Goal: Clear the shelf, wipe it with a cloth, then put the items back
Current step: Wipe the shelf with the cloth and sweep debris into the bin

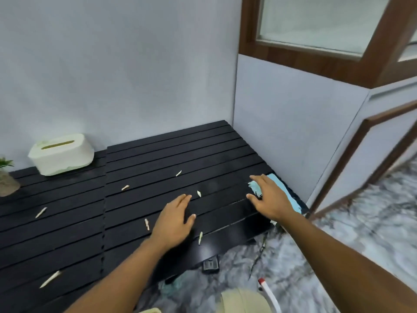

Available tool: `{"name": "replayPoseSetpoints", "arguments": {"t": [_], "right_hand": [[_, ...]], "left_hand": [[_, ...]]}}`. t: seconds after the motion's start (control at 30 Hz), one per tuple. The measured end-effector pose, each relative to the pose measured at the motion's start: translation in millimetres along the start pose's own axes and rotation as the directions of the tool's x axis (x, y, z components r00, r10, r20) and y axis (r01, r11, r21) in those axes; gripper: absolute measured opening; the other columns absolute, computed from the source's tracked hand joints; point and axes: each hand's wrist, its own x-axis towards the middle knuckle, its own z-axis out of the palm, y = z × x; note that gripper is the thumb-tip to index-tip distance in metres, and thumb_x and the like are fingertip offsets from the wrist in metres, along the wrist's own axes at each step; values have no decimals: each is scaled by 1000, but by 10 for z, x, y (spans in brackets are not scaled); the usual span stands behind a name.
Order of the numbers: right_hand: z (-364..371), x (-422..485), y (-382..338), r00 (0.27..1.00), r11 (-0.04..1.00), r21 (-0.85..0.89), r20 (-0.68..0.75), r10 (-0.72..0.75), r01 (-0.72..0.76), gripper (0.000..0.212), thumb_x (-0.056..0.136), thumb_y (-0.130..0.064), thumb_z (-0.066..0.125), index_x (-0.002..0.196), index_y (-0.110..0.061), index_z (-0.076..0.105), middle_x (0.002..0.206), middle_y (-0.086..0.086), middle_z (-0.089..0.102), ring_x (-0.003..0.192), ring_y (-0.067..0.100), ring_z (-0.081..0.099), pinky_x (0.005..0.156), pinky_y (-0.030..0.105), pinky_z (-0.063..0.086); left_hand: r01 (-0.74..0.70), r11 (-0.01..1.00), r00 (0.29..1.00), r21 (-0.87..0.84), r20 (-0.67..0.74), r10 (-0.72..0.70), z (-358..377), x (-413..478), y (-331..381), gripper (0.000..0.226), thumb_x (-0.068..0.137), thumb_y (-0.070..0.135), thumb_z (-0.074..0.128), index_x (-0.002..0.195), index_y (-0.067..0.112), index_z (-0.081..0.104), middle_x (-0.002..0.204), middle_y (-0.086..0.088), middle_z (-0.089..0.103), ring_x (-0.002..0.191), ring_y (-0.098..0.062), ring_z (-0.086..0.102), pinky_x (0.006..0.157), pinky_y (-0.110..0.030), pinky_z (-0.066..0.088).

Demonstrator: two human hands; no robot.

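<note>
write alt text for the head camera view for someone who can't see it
A person's right hand rests on a light blue cloth at the right end of a black slatted shelf, with the left hand flat beside it. Pale scraps dot the slats; a white tissue box and small plant sit far left.

The right hand (pixel 268 197) hides much of the cloth (pixel 282 188).
</note>
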Motion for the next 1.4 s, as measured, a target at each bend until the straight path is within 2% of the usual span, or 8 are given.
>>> {"name": "replayPoseSetpoints", "arguments": {"t": [0.17,0.33,0.6,0.9,1.03,1.17,1.33,1.4], "right_hand": [[53,13,454,985,942,-300,122,-121,153,70,83,-60,37,145,-26,32,155,-1,28,146,22,15,117,47,17],[133,46,786,987,907,-409,157,-42,103,74,82,-72,22,148,-38,17,161,-6,7,148,24,-1,115,55,6],[429,23,671,999,978,-210,40,-8,16,53,97,-33,36,149,-23,26,160,4,17,146,25,11,118,36,12],[1063,-346,-734,971,963,-153,125,-205,223,52,98,-25,33,148,-14,26,158,7,20,146,26,14,119,35,12],[1268,-524,-1180,935,944,69,129,-329,322,44,98,-17,37,142,-15,40,153,2,33,142,21,26,115,37,26],[1178,-464,-1282,967,906,360,32,-251,224,41,97,-14,39,138,-16,45,145,1,45,136,14,37,113,33,30],[731,4,-937,979,966,217,-179,-102,140,44,98,-15,37,141,-11,40,148,7,40,138,21,33,113,30,24],[602,201,-678,989,990,118,-138,-57,74,46,98,-16,37,144,-10,35,151,10,34,140,24,28,113,33,23]], "left_hand": [[-49,985,998,164,41,43,244,-88,-219,57,95,44,41,146,20,33,154,1,30,142,-18,26,117,-37,20],[-79,968,997,237,2,81,321,-144,-265,66,91,54,18,142,18,40,153,1,32,142,-18,24,118,-37,14],[-50,971,997,234,-44,61,363,-154,-242,58,94,47,22,141,19,40,153,2,32,143,-15,22,119,-34,9],[-54,984,982,171,-169,83,173,-336,-282,41,94,29,37,128,17,55,143,-2,46,132,-22,41,116,-37,21],[16,983,967,181,-254,31,-81,-601,-557,38,96,25,42,131,15,52,147,-4,41,134,-22,36,118,-38,16],[98,975,976,202,-210,-54,-334,-839,-934,43,97,26,45,138,14,45,151,-6,35,139,-25,31,117,-42,19],[117,958,992,263,-68,-103,-415,-982,-1180,55,97,44,31,146,18,32,156,-3,25,143,-22,20,118,-38,14],[104,958,994,269,-53,-93,-379,-962,-1184,64,92,52,17,146,21,31,157,-2,24,144,-21,17,119,-37,9]]}}
